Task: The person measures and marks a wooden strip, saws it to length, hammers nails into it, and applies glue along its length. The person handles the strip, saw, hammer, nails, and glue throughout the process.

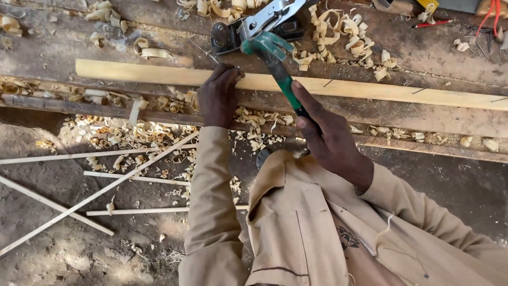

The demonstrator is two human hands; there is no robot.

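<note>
1. hammer point(275, 63) with a green head and handle is being gripped near its dark lower end by the right hand point(330, 140), fingers wrapped closed around it, head lifted above the bench.
2. left hand point(218, 95) is pressing down with curled fingers on a long pale wooden strip point(402, 94), just left of the hammer handle; whether it is pinching anything small cannot be told.
3. wooden strip is lying lengthwise across a worn workbench point(444, 53), with pencil marks showing on its right part.
4. metal hand plane point(254, 26) is sitting behind the hammer head, among curled wood shavings point(344, 32).
5. thin offcut sticks point(100, 193) are lying crossed on the dirt floor at left, well apart from both hands.
</note>
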